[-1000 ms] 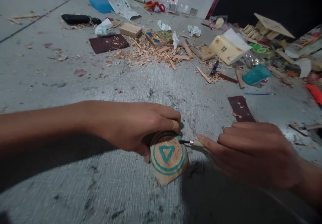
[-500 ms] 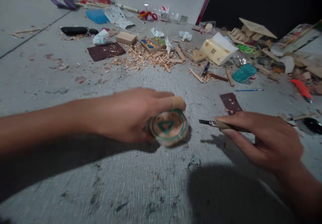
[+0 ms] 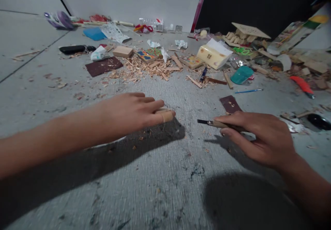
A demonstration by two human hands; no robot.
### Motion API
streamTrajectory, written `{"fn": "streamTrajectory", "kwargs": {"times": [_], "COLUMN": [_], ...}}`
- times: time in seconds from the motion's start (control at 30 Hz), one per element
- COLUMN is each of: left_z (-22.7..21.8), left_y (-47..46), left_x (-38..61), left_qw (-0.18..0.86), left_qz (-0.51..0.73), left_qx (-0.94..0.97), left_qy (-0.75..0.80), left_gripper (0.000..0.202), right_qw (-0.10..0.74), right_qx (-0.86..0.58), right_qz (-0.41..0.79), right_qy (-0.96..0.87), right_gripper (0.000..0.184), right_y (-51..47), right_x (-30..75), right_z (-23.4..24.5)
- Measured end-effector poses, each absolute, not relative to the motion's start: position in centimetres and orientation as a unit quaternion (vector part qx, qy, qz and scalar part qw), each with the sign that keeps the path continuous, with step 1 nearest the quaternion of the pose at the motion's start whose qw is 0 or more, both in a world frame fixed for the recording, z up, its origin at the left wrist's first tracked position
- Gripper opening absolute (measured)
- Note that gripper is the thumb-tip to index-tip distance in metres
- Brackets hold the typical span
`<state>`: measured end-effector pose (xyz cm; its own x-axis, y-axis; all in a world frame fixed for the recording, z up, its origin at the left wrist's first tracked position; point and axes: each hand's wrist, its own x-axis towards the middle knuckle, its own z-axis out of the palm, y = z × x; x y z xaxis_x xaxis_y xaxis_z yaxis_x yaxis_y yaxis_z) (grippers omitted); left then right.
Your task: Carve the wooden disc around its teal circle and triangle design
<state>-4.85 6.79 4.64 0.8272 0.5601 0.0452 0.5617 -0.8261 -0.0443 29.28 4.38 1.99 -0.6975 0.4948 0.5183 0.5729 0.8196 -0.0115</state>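
My left hand (image 3: 129, 114) reaches forward low over the grey floor with its fingers stretched out flat and together. A tan bandage (image 3: 167, 115) wraps one fingertip. Nothing shows in this hand, and the painted wooden disc is not in view. My right hand (image 3: 258, 137) rests at the right, closed round a small carving tool (image 3: 209, 122) with a wooden handle. The tool's dark blade points left toward my left fingertips, a short gap away from them.
A pile of wood shavings (image 3: 144, 69) lies ahead, with a dark sandpaper sheet (image 3: 103, 66) to its left and a smaller one (image 3: 230, 103) near my right hand. Behind are painted blocks (image 3: 147, 55), a yellow model house (image 3: 214, 56), a teal lid (image 3: 241, 75) and an orange tool (image 3: 301, 85).
My left hand held the teal-painted disc, lifted and turned it, and now lies flat without it in sight. My right hand drew the tool back to the right.
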Motion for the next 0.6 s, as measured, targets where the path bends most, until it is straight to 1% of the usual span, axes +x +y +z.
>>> {"fn": "streamTrajectory", "kwargs": {"times": [0.07, 0.1, 0.17, 0.2, 0.27, 0.33, 0.4, 0.47, 0.5, 0.53, 0.6], "left_z": [4.6, 4.6, 4.1, 3.8, 3.0, 2.3, 1.8, 1.5, 1.3, 1.1, 0.6], "left_y": [6.5, 6.2, 5.2, 4.8, 4.2, 4.1, 4.3, 4.1, 3.9, 3.5, 2.6], "left_x": [-4.8, -4.5, -3.6, -3.1, -2.2, -1.7, -1.6, -1.5, -1.4, -1.2, -0.8], "left_qw": [-0.087, -0.164, -0.306, -0.338, -0.319, -0.270, -0.260, -0.264, -0.263, -0.259, -0.246], "left_qz": [-0.043, -0.092, -0.131, -0.122, -0.091, -0.057, -0.030, -0.024, -0.030, -0.040, -0.059], "left_qx": [-0.936, -0.920, -0.889, -0.890, -0.921, -0.944, -0.947, -0.942, -0.939, -0.935, -0.928], "left_qy": [-0.338, -0.344, -0.314, -0.279, -0.203, -0.179, -0.184, -0.205, -0.220, -0.237, -0.272], "left_gripper": [0.061, 0.062, 0.074, 0.076, 0.075, 0.075, 0.090, 0.102, 0.101, 0.095, 0.082], "right_qw": [0.264, 0.268, 0.284, 0.291, 0.304, 0.303, 0.314, 0.340, 0.356, 0.367, 0.362], "right_qx": [-0.295, -0.299, -0.309, -0.316, -0.324, -0.338, -0.360, -0.379, -0.380, -0.376, -0.367], "right_qz": [-0.077, -0.075, -0.067, -0.062, -0.050, -0.026, 0.028, 0.106, 0.141, 0.167, 0.202], "right_qy": [-0.915, -0.913, -0.905, -0.901, -0.895, -0.890, -0.878, -0.854, -0.842, -0.834, -0.833], "right_gripper": [0.012, 0.013, 0.017, 0.020, 0.025, 0.024, 0.029, 0.042, 0.047, 0.048, 0.044], "right_y": [4.2, 4.1, 3.7, 3.5, 3.1, 2.8, 2.7, 2.7, 2.7, 2.8, 2.9], "right_x": [29.3, 29.4, 29.5, 29.6, 29.9, 30.1, 30.1, 30.1, 30.0, 30.0, 29.7], "right_z": [2.2, 2.3, 2.6, 2.7, 2.9, 3.0, 3.0, 2.9, 2.9, 2.8, 2.5]}}
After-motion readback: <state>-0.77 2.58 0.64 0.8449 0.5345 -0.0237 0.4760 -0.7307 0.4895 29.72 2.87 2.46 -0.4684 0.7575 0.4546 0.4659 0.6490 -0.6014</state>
